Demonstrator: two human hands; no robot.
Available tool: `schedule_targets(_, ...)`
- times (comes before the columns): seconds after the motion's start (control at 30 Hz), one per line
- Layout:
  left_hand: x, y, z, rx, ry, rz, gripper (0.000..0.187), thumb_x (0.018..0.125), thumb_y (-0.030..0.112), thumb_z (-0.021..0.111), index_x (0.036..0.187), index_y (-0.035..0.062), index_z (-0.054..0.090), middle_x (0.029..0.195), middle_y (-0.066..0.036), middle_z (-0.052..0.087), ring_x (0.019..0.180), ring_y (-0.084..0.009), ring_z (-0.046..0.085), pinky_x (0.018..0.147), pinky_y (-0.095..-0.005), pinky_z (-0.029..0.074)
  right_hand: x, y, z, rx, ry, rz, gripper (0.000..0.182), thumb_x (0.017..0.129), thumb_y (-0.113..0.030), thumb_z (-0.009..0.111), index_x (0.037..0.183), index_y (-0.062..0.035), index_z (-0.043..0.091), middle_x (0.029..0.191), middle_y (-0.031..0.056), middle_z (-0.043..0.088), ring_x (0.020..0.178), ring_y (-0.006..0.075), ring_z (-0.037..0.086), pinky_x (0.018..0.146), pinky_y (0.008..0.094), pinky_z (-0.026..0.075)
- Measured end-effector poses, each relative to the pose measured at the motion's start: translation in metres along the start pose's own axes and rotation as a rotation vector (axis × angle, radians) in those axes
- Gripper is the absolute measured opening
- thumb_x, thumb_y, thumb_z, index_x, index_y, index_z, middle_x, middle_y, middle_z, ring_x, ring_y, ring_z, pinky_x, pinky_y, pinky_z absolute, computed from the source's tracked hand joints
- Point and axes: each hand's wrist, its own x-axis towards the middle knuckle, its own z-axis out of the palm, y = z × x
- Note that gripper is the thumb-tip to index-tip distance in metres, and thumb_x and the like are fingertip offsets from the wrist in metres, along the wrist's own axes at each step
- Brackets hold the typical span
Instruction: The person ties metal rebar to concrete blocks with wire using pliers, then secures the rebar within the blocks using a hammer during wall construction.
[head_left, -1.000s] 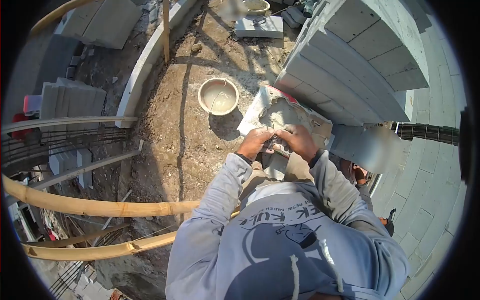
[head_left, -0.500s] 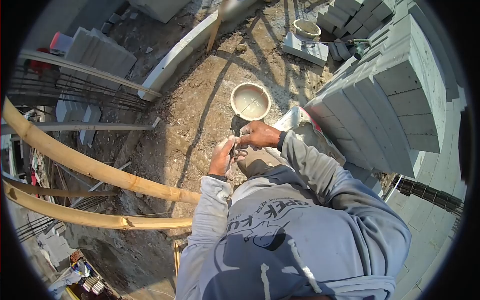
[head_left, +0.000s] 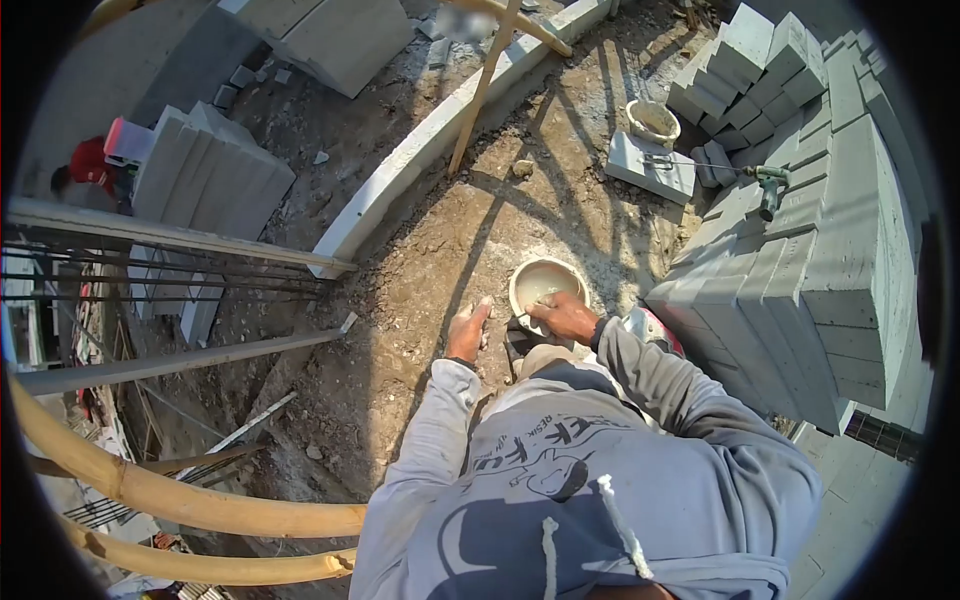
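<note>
My right hand (head_left: pixel 566 316) is at the near rim of a round bucket (head_left: pixel 517 292) with pale liquid in it. The fingers curl over the rim, closed on it. To the left of the bucket, my left hand (head_left: pixel 468 329) is raised over the dirt, apart from the bucket, with its fingers apart and nothing visible in it. A dark object shows below the bucket, between my hands, too small to make out.
Stacked grey blocks (head_left: pixel 745 280) rise on the right, with a green power drill (head_left: pixel 769 190) on them. A second bucket (head_left: pixel 653 122) stands by a flat block (head_left: pixel 650 168). Bamboo poles (head_left: pixel 200 500) curve at lower left. A person in red (head_left: pixel 90 165) is at upper left.
My hands have come apart. My right hand has moved onto the bucket's rim, and my left hand has opened. The view has shifted, so the surroundings sit differently in the frame.
</note>
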Motion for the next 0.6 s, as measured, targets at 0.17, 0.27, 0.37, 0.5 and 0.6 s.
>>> schedule_targets(0.17,0.061,0.098,-0.027,-0.291,-0.060,0.025,0.035,0.090,0.039,0.056,0.085,0.0044,0.057,0.061,0.005,0.045,0.047,-0.0056,0.041,0.040,-0.0211,0.032,0.071,-0.061,-0.037,0.009,0.025,-0.046,0.041,0.090,-0.037,0.052,0.077,0.0015,0.063,0.058,0.0114,0.057,0.050,0.0194,0.057,0.048,0.0349,0.043)
schedule_targets(0.27,0.104,0.124,-0.032,-0.225,-0.074,-0.012,0.033,0.089,0.037,0.057,0.089,0.0050,0.062,0.061,0.004,0.045,0.046,-0.0055,0.041,0.040,-0.0201,0.033,0.108,-0.104,-0.065,-0.086,0.084,-0.197,0.045,0.090,-0.041,0.049,0.084,0.0020,0.064,0.063,0.0168,0.059,0.060,0.0291,0.060,0.059,0.0402,0.046)
schedule_targets(0.37,0.160,0.156,-0.020,0.071,-0.111,-0.027,0.029,0.087,0.034,0.059,0.080,0.0065,0.066,0.056,0.003,0.049,0.044,-0.0071,0.041,0.040,-0.0242,0.029,0.180,-0.092,-0.082,-0.217,0.274,-0.196,0.049,0.089,-0.043,0.046,0.084,0.0023,0.063,0.073,0.0270,0.058,0.070,0.0397,0.057,0.065,0.0467,0.042)
schedule_targets(0.5,0.275,0.209,-0.009,0.423,-0.255,-0.015,0.035,0.088,0.036,0.057,0.083,0.0026,0.067,0.055,0.005,0.043,0.050,-0.0071,0.038,0.046,-0.0281,0.030,0.217,-0.100,-0.121,-0.056,0.526,-0.094,0.052,0.088,-0.044,0.047,0.079,0.0054,0.061,0.068,0.0260,0.056,0.064,0.0382,0.056,0.063,0.0459,0.042)
schedule_targets(0.6,0.318,0.294,0.008,0.507,-0.400,0.218,0.030,0.091,0.029,0.054,0.091,0.0022,0.069,0.062,0.005,0.047,0.058,-0.0053,0.042,0.053,-0.0244,0.034,0.220,-0.128,-0.154,0.180,0.515,0.231,0.054,0.086,-0.043,0.047,0.065,0.0045,0.060,0.061,0.0241,0.058,0.061,0.0378,0.058,0.061,0.0463,0.042)
